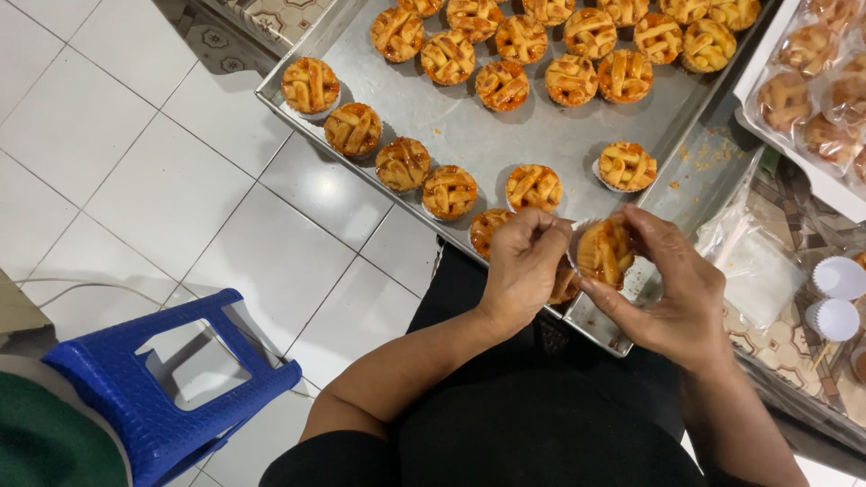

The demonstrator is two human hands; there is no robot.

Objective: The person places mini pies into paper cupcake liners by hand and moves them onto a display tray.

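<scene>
A small lattice-topped tart (603,252) is being pinched between both hands at the 5 o'clock corner of the metal tray (469,135); the left hand (523,266) is gripping its paper cup edge, the right hand (672,289) is cradling it in curled fingers. Risk being judged: too hard a squeeze may be cracking the lattice, or a loose grip may be dropping it to the white tiled floor (162,180). A blue plastic stool (171,388) is standing at 8 o'clock, empty paper cups (839,298) at 3 o'clock

tray (469,135): top edge cut off; wrapped tarts (816,90): blurred, cropped right
</scene>
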